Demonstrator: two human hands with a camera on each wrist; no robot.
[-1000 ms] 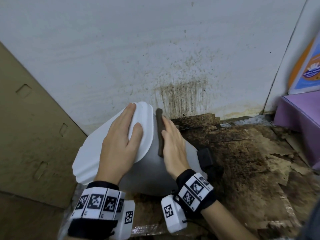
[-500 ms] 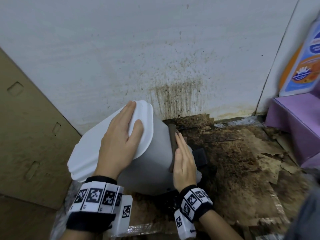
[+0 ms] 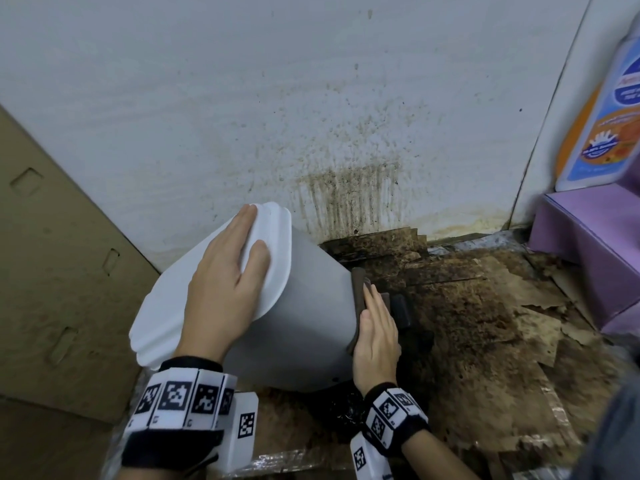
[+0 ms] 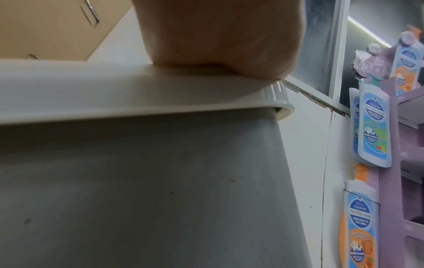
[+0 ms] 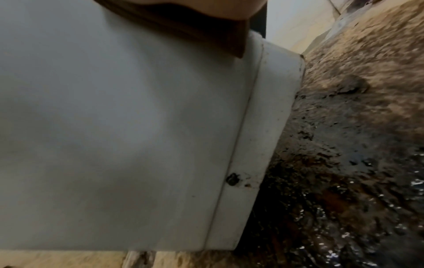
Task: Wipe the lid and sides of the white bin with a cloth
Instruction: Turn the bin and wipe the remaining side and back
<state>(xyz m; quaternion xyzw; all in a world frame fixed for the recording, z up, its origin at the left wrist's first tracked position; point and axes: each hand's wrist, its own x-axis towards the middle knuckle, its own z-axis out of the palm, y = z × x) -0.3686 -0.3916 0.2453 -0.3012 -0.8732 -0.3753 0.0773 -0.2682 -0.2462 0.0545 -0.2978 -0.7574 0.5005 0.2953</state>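
While tilted toward the left, away from the stained wall (image 3: 311,98), white bin (image 3: 304,327) propped on the soiled cardboard floor (image 3: 485,341), lower end down on a dark wet patch near the wall. Lid (image 3: 194,289) closed, facing up and to the left, close to the brown cardboard panel (image 3: 52,271) at the left edge of the floor. Left hand (image 3: 225,289) laid flat on the lid, fingers straight and together, tips reaching the lid's upper rim, thumb spread along its right edge; nothing gripped, only pressing. From the left wrist view, heel of the left hand (image 4: 218,36) resting on the lid (image 4: 114,94) above the grey side of the bin (image 4: 137,181). Right hand (image 3: 377,334) flat against the right side of the bin, fingers straight and pointing toward the wall, pressing a dark brown cloth (image 3: 358,282) onto the plastic; cloth sticking out past the fingertips, not clenched. In the right wrist view, brown cloth (image 5: 183,30) flattened under the palm against the bin wall (image 5: 114,127), near the seam of the base ring, with a small dark screw on that seam. Black pedal part (image 3: 401,310) just beside the right hand. Purple display stand (image 3: 588,244) at the right edge of the floor, cleaner bottle (image 3: 602,116) standing on it.
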